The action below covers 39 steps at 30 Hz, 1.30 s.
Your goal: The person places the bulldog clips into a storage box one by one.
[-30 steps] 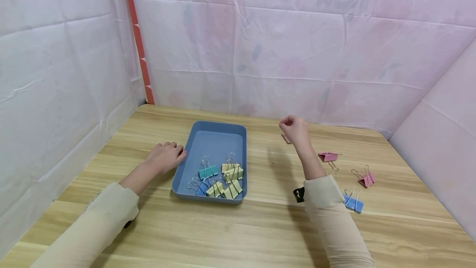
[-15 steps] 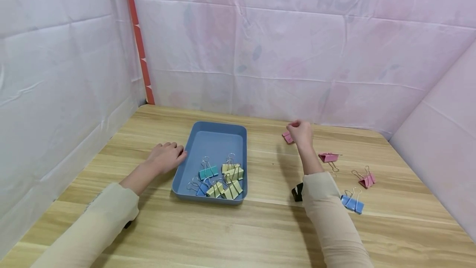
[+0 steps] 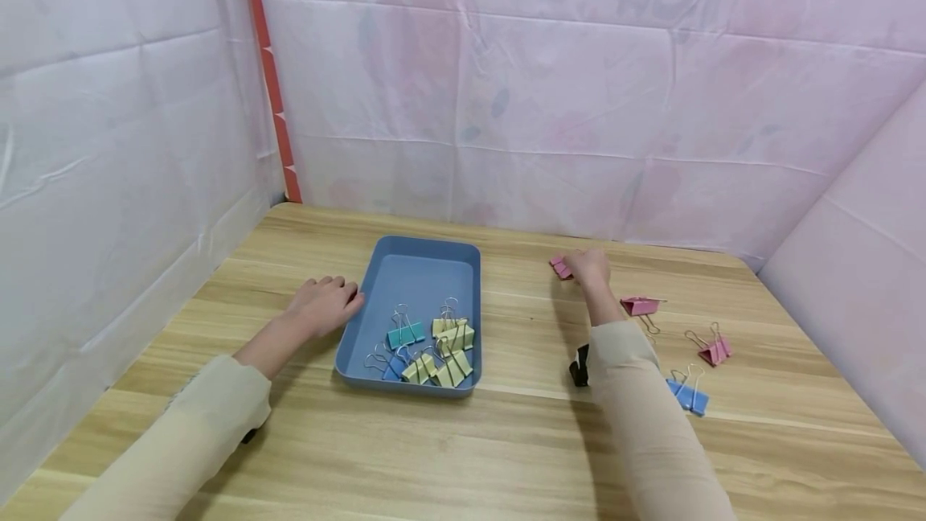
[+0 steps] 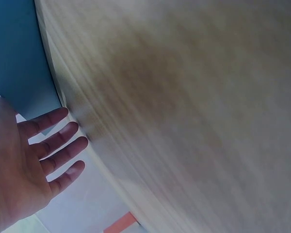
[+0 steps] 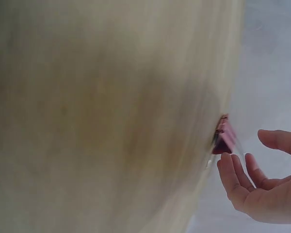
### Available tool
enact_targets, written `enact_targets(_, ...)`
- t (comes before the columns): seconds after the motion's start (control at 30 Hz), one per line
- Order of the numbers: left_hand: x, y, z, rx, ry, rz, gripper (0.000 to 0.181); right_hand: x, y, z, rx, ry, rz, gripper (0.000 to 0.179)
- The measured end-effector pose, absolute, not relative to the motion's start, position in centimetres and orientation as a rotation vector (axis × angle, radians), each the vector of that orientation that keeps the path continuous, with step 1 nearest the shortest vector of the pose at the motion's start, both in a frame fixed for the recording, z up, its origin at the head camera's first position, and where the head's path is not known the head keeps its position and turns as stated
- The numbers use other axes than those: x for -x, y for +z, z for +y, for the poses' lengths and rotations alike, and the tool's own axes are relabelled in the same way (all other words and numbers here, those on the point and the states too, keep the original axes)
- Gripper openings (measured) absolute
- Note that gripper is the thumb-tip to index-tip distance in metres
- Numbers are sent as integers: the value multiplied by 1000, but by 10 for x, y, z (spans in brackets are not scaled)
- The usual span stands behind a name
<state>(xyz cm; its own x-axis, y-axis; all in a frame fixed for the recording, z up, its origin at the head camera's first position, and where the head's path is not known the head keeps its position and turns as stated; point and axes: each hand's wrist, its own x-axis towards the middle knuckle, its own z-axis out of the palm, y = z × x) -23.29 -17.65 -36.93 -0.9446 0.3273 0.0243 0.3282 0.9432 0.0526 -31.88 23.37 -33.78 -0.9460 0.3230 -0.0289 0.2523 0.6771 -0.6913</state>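
Note:
My left hand (image 3: pixel 321 308) rests beside the left wall of the blue tray (image 3: pixel 347 344), its thumb at the rim. In the left wrist view the fingers (image 4: pixel 63 154) are spread and fairly straight. At the back of the table my right hand (image 3: pixel 589 266) is right by a pink binder clip (image 3: pixel 560 267). The right wrist view shows the thumb held apart from the loosely bent fingers, with fingertips next to the pink clip (image 5: pixel 225 137); contact with its wire handle is hard to tell. Yellow clips (image 3: pixel 454 368), a teal clip (image 3: pixel 406 334) and a blue clip (image 3: pixel 394 367) lie in the tray.
To the right on the wooden table (image 3: pixel 521 457) lie two more pink clips, one nearer (image 3: pixel 639 306) and one farther right (image 3: pixel 714 350), plus a blue clip (image 3: pixel 689 397). Cloth walls (image 3: pixel 463 103) enclose the table's back and sides.
My right hand has come down and slightly right, from above the table to beside the back pink binder clip. The left hand and the tray have stayed put.

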Motion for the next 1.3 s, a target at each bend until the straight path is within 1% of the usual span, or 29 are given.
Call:
enact_targets(0.13, 234, -370, -177, 518, -84, -3082, 46, 323, -342, 236, 530, 1142, -2832, 19)
enact_targets(0.3, 235, -371, -176, 519, -91, -3088, 46, 329, -347, 238, 584, 1108, -2836, 18)
enact_targets(0.4, 235, -372, -175, 522, -88, -3080, 46, 332, -349, 239, 627, 1183, -2798, 19)
enact_targets(0.57, 235, -372, -176, 529, -88, -3062, 44, 336, -355, 241, 721, 1242, -2743, 13)
enact_targets(0.7, 235, -372, -175, 533, -96, -3067, 44, 337, -357, 243, 748, 1251, -2705, 18)
enact_targets(0.8, 235, -372, -175, 533, -94, -3068, 44, 336, -358, 243, 750, 1316, -2648, 16)
enact_targets(0.97, 236, -373, -175, 533, -90, -3066, 44, 333, -360, 244, 744, 1430, -2577, 6)
enact_targets(1.17, 237, -375, -176, 532, -83, -3069, 44, 331, -358, 243, 724, 1448, -2590, 16)
enact_targets(1.3, 237, -374, -176, 526, -88, -3059, 43, 331, -354, 240, 705, 1438, -2604, 20)
